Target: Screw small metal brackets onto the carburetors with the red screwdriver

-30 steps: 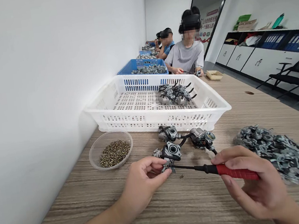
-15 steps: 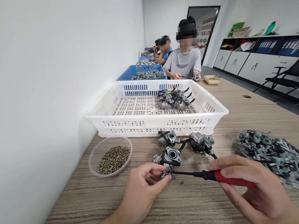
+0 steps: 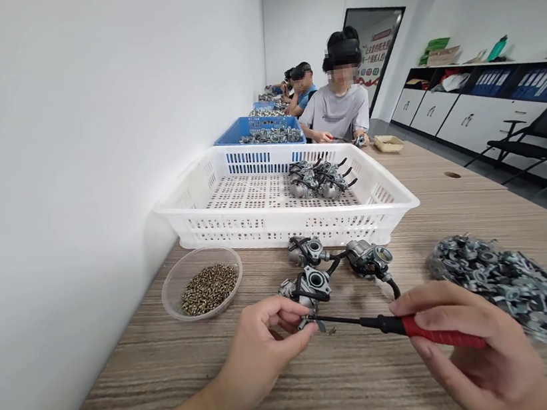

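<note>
Wood-grain table (image 3: pixel 328 393), long, set along a plain white wall (image 3: pixel 91 121); at its far reach one co-worker (image 3: pixel 336 112) in a grey shirt, seated. Item: white perforated crate (image 3: pixel 274 213), standing on the table, hosed metal bodies (image 3: pixel 321 182) grouped toward its right side. Item: clear round tub (image 3: pixel 173 293), to the left, holding brass-coloured screws (image 3: pixel 208 289). Item: three loose carburetor-like bodies (image 3: pixel 309 287), in front of the crate, the nearest just beyond the left hand (image 3: pixel 261 341). Item: small metal part (image 3: pixel 304 322), at that body's near edge, pinched between left thumb and fingertips; whether part and body are joined, I cannot tell from where I stand. Item: red-handled screwdriver (image 3: pixel 384 323), right hand (image 3: pixel 493 344) wrapped round its handle, shaft nearly level, tip at the pinched part, exact seating hidden. Changed within the last half-second: handle and right hand shifted slightly rightward, away from the left; left pinch unaltered. Taken by me as a slight easing back or regrip, the work centred on the same spot. Unchanged: one stray screw (image 3: pixel 332 331), on the table beside the part; heap of grey metal pieces (image 3: pixel 511 288), to the right, untouched.
</note>
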Motion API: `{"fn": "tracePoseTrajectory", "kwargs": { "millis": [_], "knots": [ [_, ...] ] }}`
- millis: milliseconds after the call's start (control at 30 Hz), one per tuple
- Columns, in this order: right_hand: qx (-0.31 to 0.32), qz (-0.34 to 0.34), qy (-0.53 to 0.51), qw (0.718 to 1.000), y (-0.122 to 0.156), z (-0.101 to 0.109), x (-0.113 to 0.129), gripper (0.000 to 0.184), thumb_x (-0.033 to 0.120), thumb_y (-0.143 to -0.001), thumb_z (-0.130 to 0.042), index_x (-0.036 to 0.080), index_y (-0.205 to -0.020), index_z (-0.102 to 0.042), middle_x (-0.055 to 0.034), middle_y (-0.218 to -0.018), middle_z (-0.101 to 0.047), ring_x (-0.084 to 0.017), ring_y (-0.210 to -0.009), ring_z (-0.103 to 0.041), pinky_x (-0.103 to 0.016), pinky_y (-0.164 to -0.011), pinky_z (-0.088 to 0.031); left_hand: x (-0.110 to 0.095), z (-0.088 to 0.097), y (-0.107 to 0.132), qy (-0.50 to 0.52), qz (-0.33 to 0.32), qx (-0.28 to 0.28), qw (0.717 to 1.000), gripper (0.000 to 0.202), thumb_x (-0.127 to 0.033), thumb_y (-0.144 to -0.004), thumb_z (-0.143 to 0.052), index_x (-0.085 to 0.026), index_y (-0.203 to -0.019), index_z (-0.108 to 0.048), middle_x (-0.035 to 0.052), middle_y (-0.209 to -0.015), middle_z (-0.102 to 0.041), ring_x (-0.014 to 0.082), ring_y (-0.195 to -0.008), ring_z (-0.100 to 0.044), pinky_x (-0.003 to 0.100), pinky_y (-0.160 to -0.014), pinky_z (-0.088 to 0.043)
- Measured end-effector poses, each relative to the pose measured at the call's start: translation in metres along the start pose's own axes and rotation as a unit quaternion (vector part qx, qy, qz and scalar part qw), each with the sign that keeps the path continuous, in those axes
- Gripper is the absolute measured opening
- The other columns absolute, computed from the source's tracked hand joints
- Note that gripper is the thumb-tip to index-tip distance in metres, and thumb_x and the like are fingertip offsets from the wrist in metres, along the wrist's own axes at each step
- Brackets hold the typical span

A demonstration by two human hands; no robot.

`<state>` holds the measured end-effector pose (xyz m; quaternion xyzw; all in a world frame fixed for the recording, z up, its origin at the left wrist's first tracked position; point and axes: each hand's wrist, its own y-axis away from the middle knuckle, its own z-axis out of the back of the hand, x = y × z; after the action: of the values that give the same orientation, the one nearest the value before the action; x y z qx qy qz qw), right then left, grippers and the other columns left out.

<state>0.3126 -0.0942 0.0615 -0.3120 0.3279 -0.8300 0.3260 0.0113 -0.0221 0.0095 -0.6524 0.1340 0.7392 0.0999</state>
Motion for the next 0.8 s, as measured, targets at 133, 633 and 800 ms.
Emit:
{"fn": "tracePoseTrajectory", "kwargs": {
  "millis": [133, 633, 800],
  "knots": [
    [-0.008, 0.027, 0.018, 0.999, -0.003, 0.003, -0.001, 0.037, 0.003, -0.092, -0.077, 0.024, -0.121, -0.069, -0.0063, -0.094, -0.084, -0.023, -0.077, -0.083, -0.032, -0.063, -0.069, -0.001, -0.001, 0.001, -0.006, -0.007, -0.001, 1.0, 0.03, -0.043, -0.076, -0.095, -0.019, -0.092, -0.087, 0.0079, -0.086, -0.083, 0.022, -0.078, -0.076, 0.029, -0.067, -0.056],
    [-0.019, -0.003, 0.061, 0.998, -0.001, -0.001, -0.007, 0.037, 0.014, -0.097, -0.083, 0.026, -0.131, -0.073, -0.0063, -0.097, -0.087, -0.026, -0.077, -0.085, -0.036, -0.065, -0.071, -0.003, 0.002, 0.0, -0.024, -0.027, -0.009, 0.999, 0.026, -0.041, -0.081, -0.092, -0.022, -0.098, -0.094, 0.0065, -0.088, -0.082, 0.0201, -0.078, -0.073, 0.028, -0.068, -0.056],
    [-0.036, -0.023, 0.105, 0.993, 0.007, -0.001, -0.013, 0.015, 0.027, -0.103, -0.083, 0.025, -0.115, -0.075, -0.0049, -0.09, -0.085, -0.023, -0.069, -0.081, -0.033, -0.062, -0.068, -0.006, 0.001, 0.003, -0.023, -0.027, 0.004, 0.999, 0.024, -0.043, -0.086, -0.09, -0.022, -0.098, -0.093, 0.0076, -0.091, -0.083, 0.0209, -0.076, -0.073, 0.028, -0.061, -0.059]
  ]
}}
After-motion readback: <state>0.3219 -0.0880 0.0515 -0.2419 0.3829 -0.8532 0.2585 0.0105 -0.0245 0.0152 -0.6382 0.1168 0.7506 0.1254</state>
